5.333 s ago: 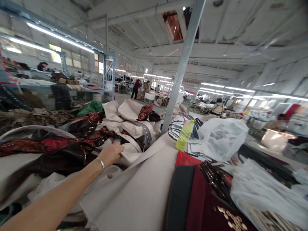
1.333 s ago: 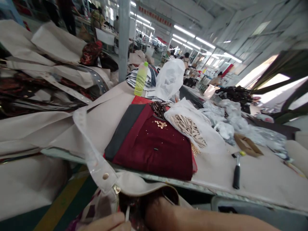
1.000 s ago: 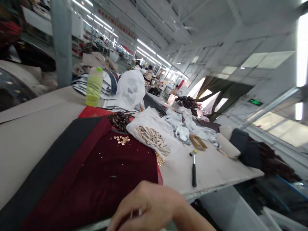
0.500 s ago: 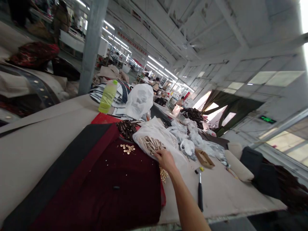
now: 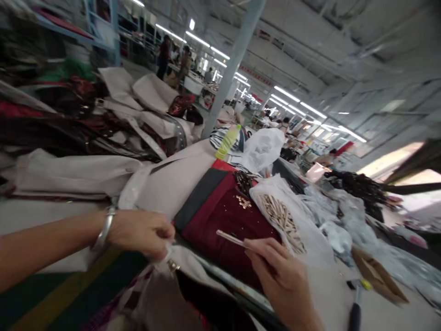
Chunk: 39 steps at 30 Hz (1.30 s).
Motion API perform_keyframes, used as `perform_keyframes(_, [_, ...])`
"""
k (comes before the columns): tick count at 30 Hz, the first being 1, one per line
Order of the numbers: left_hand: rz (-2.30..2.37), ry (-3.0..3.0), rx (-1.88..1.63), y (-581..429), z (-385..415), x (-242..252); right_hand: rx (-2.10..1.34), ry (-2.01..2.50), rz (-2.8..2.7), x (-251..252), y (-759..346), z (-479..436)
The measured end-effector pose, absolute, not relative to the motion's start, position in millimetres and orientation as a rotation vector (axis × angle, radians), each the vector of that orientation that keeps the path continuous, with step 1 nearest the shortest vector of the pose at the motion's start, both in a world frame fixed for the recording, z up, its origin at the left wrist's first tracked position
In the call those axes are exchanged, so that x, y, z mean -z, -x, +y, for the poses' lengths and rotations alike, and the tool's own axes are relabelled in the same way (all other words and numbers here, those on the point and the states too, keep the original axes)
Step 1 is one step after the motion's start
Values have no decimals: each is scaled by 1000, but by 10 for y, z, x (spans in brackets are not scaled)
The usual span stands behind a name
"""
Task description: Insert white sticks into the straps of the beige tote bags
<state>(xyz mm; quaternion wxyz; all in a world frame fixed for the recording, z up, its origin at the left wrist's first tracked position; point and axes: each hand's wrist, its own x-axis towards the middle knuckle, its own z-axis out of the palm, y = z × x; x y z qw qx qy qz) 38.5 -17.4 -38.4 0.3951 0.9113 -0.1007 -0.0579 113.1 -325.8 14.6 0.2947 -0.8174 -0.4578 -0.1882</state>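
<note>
My right hand [image 5: 280, 276] is closed in a pinch on a thin pale strip [image 5: 229, 237], which points left over the dark red cloth [image 5: 210, 216]. At the lower left, my left hand [image 5: 141, 232] has its fingers closed on the upper edge of a beige bag [image 5: 151, 299]. A metal zip fitting [image 5: 173, 265] shows just beside those fingers, and the bag's dark opening faces up. Further right, a white plastic bag [image 5: 272, 184] holds many similar pale strips [image 5: 284, 220]. Several gold metal pieces [image 5: 244, 202] lie on the red cloth.
A hammer [image 5: 356, 303] and an open cardboard box [image 5: 379, 276] are on the table at right. Clear plastic bags [image 5: 337, 230] lie behind. A yellow-green bottle [image 5: 228, 141] stands by a pillar [image 5: 234, 64]. Beige bags [image 5: 76, 174] are piled at left.
My view has swung left and down. The right hand has left the white bag, now with a strip in it. My left hand and the beige bag have come into view.
</note>
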Motion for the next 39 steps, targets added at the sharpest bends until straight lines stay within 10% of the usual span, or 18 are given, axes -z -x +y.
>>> perform_keyframes(5, [-333,-2131,657,-611,-3,39,572,1997,-1559,-50,-737,-2870])
perform_keyframes(9, [-250,-2197,715,-565,-58,-29,244,1903,-1421,69,-647,-2715])
perform_keyframes(39, [-264,-2269,927,-537,-147,-145,906,2157,-1732,-18,-483,-2836])
